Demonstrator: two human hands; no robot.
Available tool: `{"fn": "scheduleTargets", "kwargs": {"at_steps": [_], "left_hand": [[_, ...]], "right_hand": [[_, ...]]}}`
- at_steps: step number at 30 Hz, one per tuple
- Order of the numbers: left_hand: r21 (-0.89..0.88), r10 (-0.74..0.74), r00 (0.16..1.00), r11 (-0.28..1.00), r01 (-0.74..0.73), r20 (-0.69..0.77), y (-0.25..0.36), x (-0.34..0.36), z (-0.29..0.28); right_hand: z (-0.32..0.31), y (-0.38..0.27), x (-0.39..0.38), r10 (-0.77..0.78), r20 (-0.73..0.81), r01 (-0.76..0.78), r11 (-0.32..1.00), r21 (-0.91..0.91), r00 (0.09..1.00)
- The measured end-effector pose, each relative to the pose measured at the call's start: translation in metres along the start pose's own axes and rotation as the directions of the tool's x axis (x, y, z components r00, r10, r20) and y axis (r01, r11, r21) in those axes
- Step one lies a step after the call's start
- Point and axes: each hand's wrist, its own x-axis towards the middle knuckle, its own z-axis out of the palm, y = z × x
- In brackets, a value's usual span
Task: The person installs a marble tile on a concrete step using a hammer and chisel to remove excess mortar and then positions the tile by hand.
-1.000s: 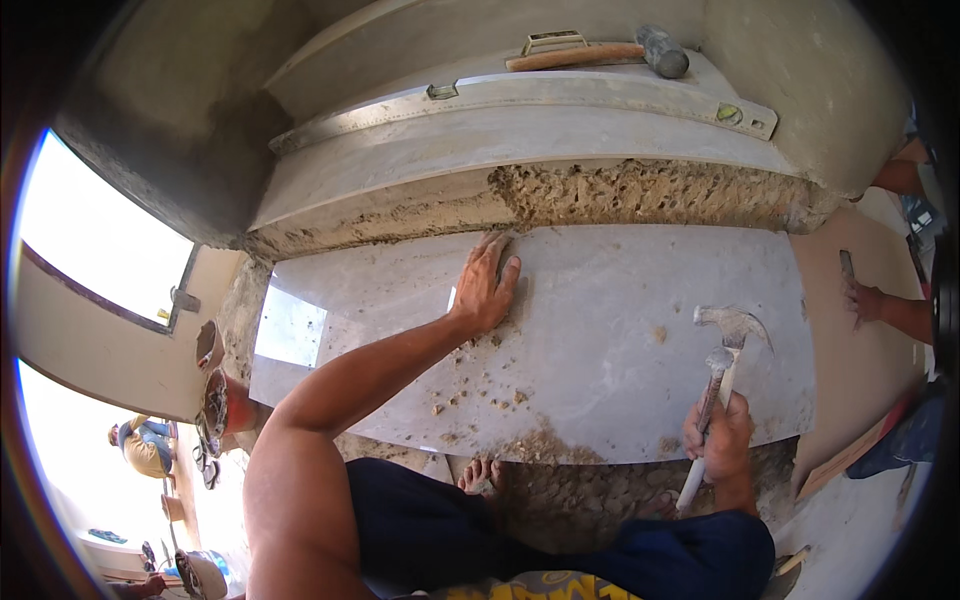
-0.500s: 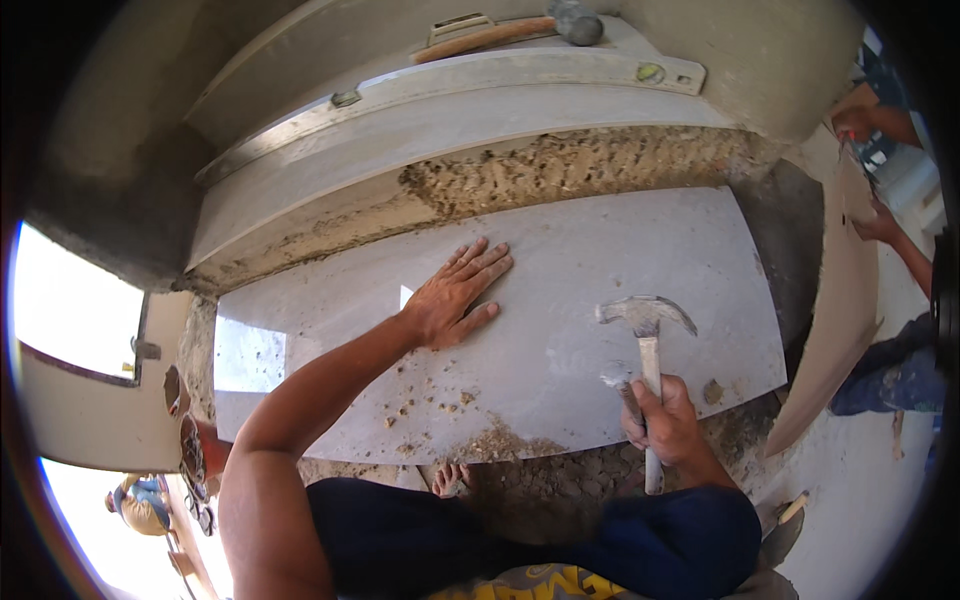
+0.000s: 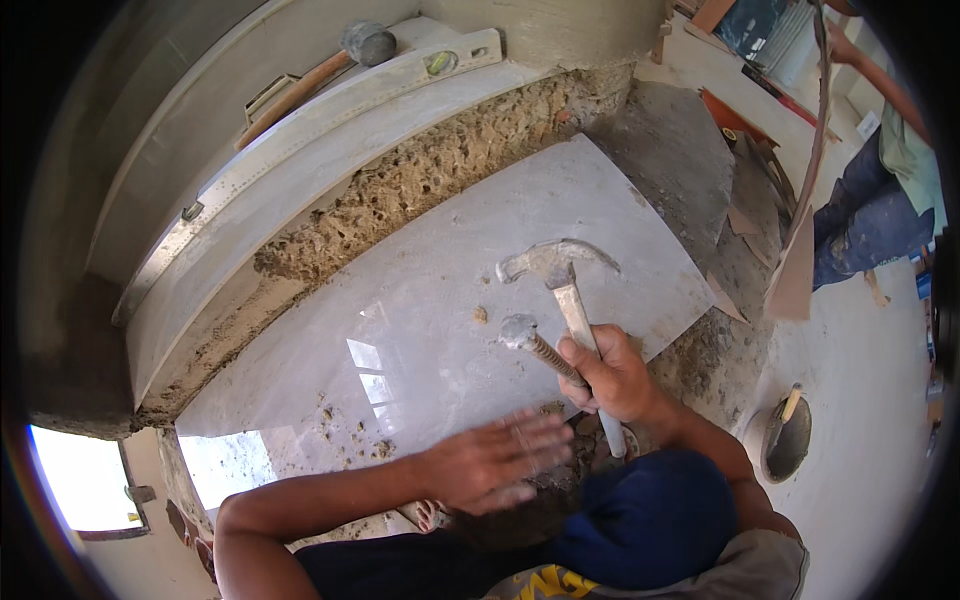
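My right hand [image 3: 615,378] grips a claw hammer [image 3: 572,300] by its pale, worn handle, head upward. In the same fist is a short ribbed metal rod [image 3: 550,355] with a flattened, mushroomed end, probably a chisel. Both tools are above a large grey polished slab [image 3: 430,290]. My left hand [image 3: 500,462], slightly blurred, holds nothing; its fingers stretch out over the slab's near edge. Loose crumbs of mortar [image 3: 382,449] lie on the slab near my left forearm.
Beyond the slab rises a step with a rough mortar face [image 3: 440,160]. On the step lie a long spirit level [image 3: 330,130] and a mallet [image 3: 368,45]. At right, another person's arm [image 3: 880,80] is beside a thin upright board [image 3: 800,240]. A bucket [image 3: 787,440] stands near my right elbow.
My left hand has lifted off the slab and moved toward me and rightward. The view has turned right, showing more floor there. My right hand still holds both tools.
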Motion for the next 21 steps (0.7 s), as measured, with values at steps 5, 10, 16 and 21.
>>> {"fn": "scheduleTargets", "kwargs": {"at_steps": [5, 10, 16, 21], "left_hand": [[0.356, -0.566, 0.679, 0.583, 0.730, -0.466, -0.088, 0.020, -0.036], [0.464, -0.708, 0.638, 0.475, 0.748, -0.303, -0.110, 0.055, -0.037], [0.524, -0.317, 0.947, 0.815, 0.248, 0.044, -0.070, 0.143, 0.033], [0.418, -0.139, 0.956, 0.908, 0.018, 0.259, -0.061, 0.185, 0.035]], "right_hand": [[-0.028, -0.015, -0.017, -0.129, -0.131, 0.136, 0.990, 0.048, 0.983], [-0.054, -0.033, -0.033, -0.225, -0.247, 0.255, 0.962, 0.098, 0.943], [-0.075, -0.051, -0.049, -0.328, -0.388, 0.401, 0.908, 0.124, 0.861], [-0.088, -0.062, -0.058, -0.397, -0.381, 0.466, 0.878, 0.107, 0.835]]}}
